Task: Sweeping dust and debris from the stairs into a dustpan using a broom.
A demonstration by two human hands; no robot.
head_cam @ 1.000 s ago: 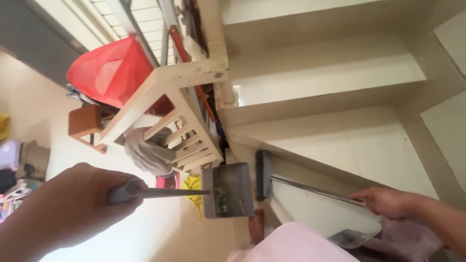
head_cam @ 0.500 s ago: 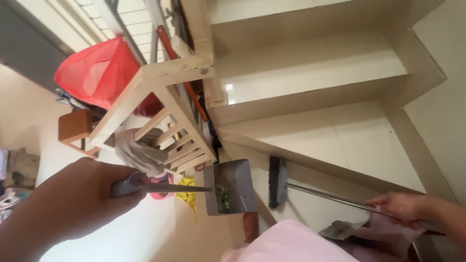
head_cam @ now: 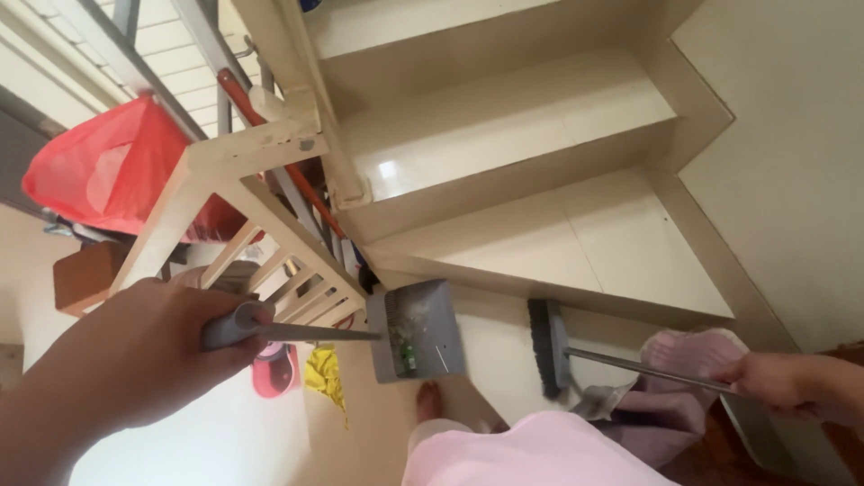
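My left hand [head_cam: 135, 360] grips the grey handle of a long-handled grey dustpan [head_cam: 418, 328], which hangs over a cream stair step and holds dust and small green bits. My right hand [head_cam: 792, 382] holds the thin metal handle of a dark-bristled broom [head_cam: 547, 346], whose head rests on the step just right of the dustpan, a small gap between them. My bare foot [head_cam: 430, 396] and pink clothing [head_cam: 531, 454] show below the dustpan.
Cream stairs [head_cam: 504, 144] run away from me, with a wall on the right [head_cam: 792, 153]. A cream wooden railing [head_cam: 261, 207] stands to the left. Beyond it are a red bag [head_cam: 108, 171], a yellow cloth [head_cam: 322, 378] and a brown stool [head_cam: 85, 274].
The view has swung to the right. The broom head has slid right, away from the dustpan. The dustpan stays in my left hand, still level over the step.
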